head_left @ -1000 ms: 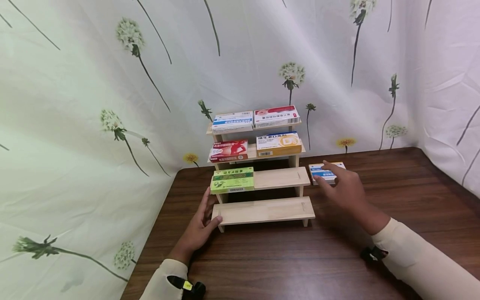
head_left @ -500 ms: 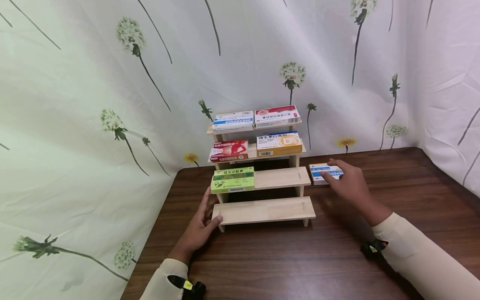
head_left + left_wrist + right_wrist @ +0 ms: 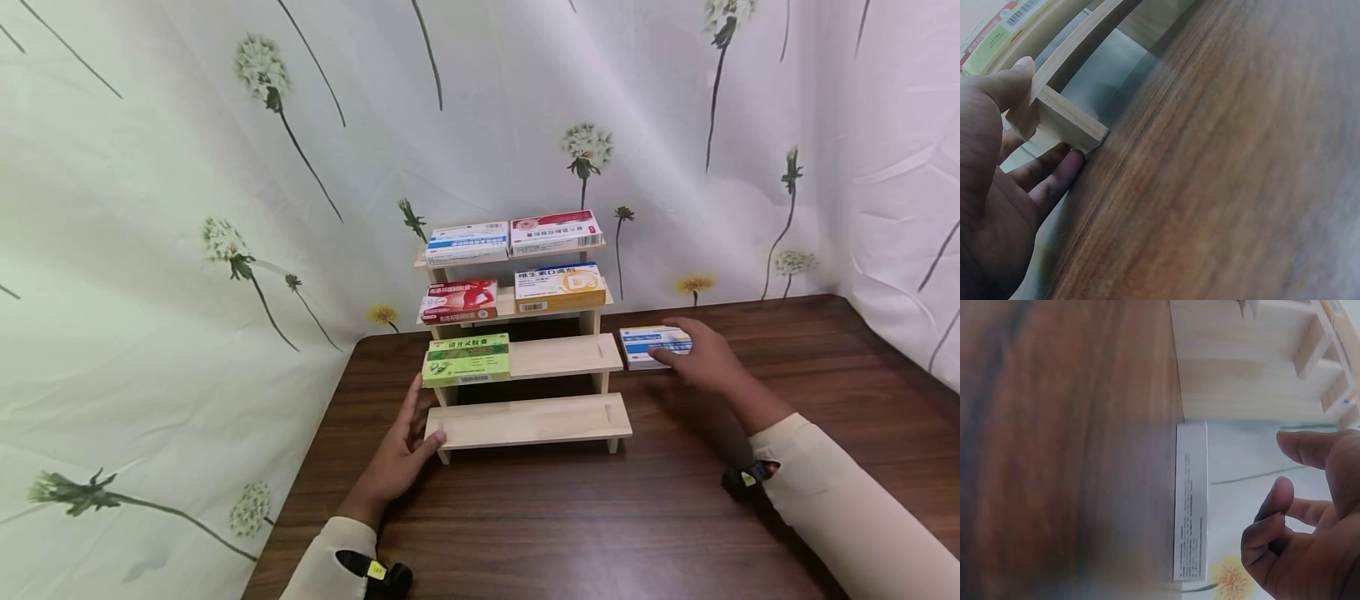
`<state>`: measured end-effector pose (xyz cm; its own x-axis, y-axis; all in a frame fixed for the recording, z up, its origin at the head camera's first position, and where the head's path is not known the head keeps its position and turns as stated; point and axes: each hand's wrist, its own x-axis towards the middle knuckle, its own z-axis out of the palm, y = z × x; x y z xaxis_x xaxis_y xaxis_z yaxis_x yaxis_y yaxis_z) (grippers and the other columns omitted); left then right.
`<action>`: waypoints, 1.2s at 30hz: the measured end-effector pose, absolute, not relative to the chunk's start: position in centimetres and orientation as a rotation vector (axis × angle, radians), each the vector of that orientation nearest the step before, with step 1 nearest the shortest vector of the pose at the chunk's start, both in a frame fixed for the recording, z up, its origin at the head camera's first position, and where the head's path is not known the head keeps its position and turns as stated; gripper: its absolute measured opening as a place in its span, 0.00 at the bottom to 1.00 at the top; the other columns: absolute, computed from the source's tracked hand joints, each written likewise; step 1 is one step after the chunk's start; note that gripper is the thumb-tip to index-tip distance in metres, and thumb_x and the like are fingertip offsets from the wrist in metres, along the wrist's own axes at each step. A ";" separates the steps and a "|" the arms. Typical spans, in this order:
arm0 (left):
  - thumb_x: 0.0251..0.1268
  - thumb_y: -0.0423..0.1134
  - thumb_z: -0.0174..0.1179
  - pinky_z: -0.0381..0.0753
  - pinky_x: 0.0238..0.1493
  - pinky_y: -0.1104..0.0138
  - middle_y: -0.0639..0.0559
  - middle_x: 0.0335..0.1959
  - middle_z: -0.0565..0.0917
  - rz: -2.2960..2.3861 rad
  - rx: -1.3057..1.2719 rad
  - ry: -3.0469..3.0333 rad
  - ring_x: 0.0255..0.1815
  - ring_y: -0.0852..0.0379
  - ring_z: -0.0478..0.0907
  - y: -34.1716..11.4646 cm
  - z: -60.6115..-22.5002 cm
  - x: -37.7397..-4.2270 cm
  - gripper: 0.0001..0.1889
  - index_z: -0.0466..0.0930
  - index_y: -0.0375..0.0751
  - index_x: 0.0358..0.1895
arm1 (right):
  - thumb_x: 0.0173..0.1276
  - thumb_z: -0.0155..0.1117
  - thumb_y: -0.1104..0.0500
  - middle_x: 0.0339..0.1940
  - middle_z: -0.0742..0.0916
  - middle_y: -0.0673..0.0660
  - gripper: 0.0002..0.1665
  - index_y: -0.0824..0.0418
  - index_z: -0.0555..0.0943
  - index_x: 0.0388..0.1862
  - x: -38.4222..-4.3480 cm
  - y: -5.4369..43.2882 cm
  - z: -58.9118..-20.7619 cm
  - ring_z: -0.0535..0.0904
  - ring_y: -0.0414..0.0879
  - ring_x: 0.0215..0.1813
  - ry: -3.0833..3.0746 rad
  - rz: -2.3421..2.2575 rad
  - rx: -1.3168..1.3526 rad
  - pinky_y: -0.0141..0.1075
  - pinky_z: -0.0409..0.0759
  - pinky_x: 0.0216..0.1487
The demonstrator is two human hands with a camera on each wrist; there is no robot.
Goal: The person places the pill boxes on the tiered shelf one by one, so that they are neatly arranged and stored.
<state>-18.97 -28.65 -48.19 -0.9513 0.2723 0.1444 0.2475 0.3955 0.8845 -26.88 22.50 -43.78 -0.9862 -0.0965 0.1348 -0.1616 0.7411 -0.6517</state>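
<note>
A tiered wooden display stand (image 3: 525, 425) faces me on the table. My left hand (image 3: 393, 458) grips its lower left end; in the left wrist view the thumb lies on the bottom step's board (image 3: 1075, 47) and fingers reach the side support (image 3: 1072, 119). To the right of the stand, a blue-and-white medicine box (image 3: 636, 346) lies flat. Over its right end hovers my right hand (image 3: 708, 358), thumb and fingers apart. The right wrist view shows the loosely bent fingers (image 3: 1263, 540) above the box's printed side (image 3: 1191, 506), with a gap between.
On the top step sit a blue-and-white box (image 3: 467, 243) and a red-and-white box (image 3: 553, 232). One step down are a red box (image 3: 459, 302) and a yellow vitamin D box (image 3: 559, 289). A green box (image 3: 467, 360) occupies the third step's left half. Patterned cloth (image 3: 480, 125) hangs behind.
My right hand has shifted slightly right over the blue-and-white medicine box, its thumb moving toward the box's right end. The left hand keeps its place on the stand.
</note>
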 end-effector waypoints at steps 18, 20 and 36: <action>0.84 0.43 0.63 0.81 0.70 0.57 0.37 0.89 0.60 1.651 0.487 2.600 0.87 0.31 0.61 -28.7 -48.1 -19.0 0.52 0.31 0.72 0.91 | 0.80 0.70 0.46 0.81 0.70 0.80 0.48 0.72 0.64 0.85 -28.8 24.7 -43.9 0.72 0.76 0.76 -2.945 1.092 0.179 0.72 0.70 0.75; 0.84 0.43 0.63 0.81 0.70 0.57 0.36 0.89 0.60 1.652 0.487 2.598 0.87 0.31 0.62 -28.6 -48.1 -19.0 0.52 0.32 0.73 0.91 | 0.80 0.70 0.46 0.81 0.70 0.80 0.48 0.73 0.65 0.84 -28.8 24.8 -43.9 0.67 0.78 0.79 -2.946 1.061 0.178 0.74 0.65 0.78; 0.84 0.44 0.63 0.80 0.72 0.53 0.37 0.89 0.60 1.646 0.478 2.604 0.88 0.32 0.60 -28.6 -48.3 -19.1 0.52 0.31 0.73 0.91 | 0.76 0.72 0.39 0.77 0.76 0.77 0.51 0.69 0.67 0.84 -29.2 26.3 -45.4 0.77 0.74 0.70 -2.993 0.845 0.215 0.72 0.72 0.71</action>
<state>-19.06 -28.62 -48.27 -0.9527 0.2692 0.1413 0.2432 0.3956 0.8857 -29.24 26.28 -45.45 -0.9902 -0.1256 0.0608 -0.1389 0.8434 -0.5190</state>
